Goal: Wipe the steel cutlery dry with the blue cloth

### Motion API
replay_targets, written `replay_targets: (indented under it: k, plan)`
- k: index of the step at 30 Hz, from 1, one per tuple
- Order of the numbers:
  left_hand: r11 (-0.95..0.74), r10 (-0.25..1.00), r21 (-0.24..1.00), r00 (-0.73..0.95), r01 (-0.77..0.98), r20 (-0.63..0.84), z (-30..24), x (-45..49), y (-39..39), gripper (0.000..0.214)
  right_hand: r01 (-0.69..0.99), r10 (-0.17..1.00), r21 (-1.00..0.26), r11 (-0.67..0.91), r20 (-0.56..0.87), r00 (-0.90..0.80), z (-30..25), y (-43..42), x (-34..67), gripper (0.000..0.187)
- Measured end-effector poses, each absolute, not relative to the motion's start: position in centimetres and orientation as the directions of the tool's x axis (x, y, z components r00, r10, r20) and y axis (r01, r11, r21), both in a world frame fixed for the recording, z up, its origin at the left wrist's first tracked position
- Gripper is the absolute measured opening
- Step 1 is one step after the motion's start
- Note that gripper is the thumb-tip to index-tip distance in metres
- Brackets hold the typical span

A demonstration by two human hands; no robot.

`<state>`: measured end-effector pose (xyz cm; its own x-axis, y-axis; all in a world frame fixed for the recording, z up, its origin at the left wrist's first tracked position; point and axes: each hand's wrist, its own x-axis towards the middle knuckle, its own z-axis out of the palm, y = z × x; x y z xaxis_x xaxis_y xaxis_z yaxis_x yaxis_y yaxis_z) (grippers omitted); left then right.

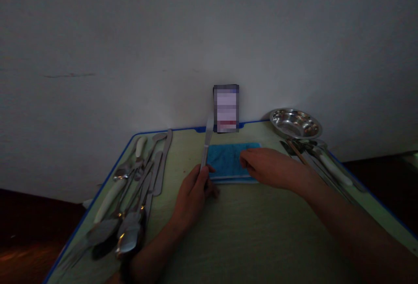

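A table knife stands nearly upright in my left hand, its blade pointing up and away from me. My fingers close round the lower part of its handle. Just right of the knife, a folded blue cloth with a pale edge lies flat on the table. My right hand is over the right part of this cloth, fingers curled with their tips turned down. Whether those fingers pinch the cloth or anything else is hidden.
Several spoons, forks and knives are heaped along the left of the green table with its blue rim. At the back right sits a shiny metal bowl, with more utensils in front. A phone leans against the wall.
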<state>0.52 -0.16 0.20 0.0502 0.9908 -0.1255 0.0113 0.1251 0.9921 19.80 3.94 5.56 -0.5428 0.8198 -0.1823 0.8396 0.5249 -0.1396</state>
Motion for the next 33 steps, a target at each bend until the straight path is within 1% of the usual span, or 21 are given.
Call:
replay_targets:
  k: [3,6,10,12,15,17,23,25,29,33]
  plan:
    - [0.146,0.988,0.989,0.050,-0.037,-0.144,0.3,0.6,-0.2,0.020,0.838,0.819,-0.142,0.526,-0.182,-0.545,5.8,3.7,19.6,0.016]
    - [0.144,0.989,0.989,0.050,-0.037,-0.142,0.3,0.6,-0.2,0.020,0.826,0.801,-0.128,0.549,-0.202,-0.564,5.1,3.5,19.2,0.019]
    - [0.144,0.988,0.989,0.056,-0.038,-0.142,0.3,0.6,-0.1,0.021,0.825,0.800,-0.138,0.548,-0.203,-0.565,4.2,3.9,19.0,0.016]
    - [0.143,0.989,0.989,0.053,-0.034,-0.142,0.4,0.6,-0.1,0.021,0.821,0.803,-0.150,0.551,-0.174,-0.570,4.4,4.2,19.2,0.016]
    - [0.135,0.989,0.990,0.062,-0.028,-0.133,0.6,0.7,-0.1,0.020,0.817,0.818,-0.184,0.547,-0.092,-0.568,5.4,4.3,19.5,0.013]
    - [0.125,0.990,0.992,0.064,-0.002,-0.124,0.6,0.7,-0.1,0.020,0.811,0.816,-0.200,0.549,-0.080,-0.572,5.8,4.1,19.5,0.013]
    - [0.116,0.992,0.991,0.047,0.071,-0.120,0.4,0.5,-0.1,0.022,0.803,0.762,-0.189,0.565,-0.255,-0.596,4.8,3.5,18.8,0.016]
    - [0.109,0.992,0.990,0.052,0.091,-0.114,0.3,0.4,-0.1,0.023,0.806,0.760,-0.186,0.561,-0.269,-0.591,4.6,3.5,18.7,0.016]
    - [0.107,0.992,0.989,0.061,0.105,-0.114,0.2,0.4,0.0,0.023,0.787,0.753,-0.222,0.576,-0.232,-0.616,4.7,3.7,19.0,0.015]
    - [0.109,0.991,0.992,0.071,0.057,-0.113,0.3,0.5,-0.1,0.021,0.794,0.747,-0.266,0.547,-0.272,-0.606,4.3,3.9,19.1,0.014]
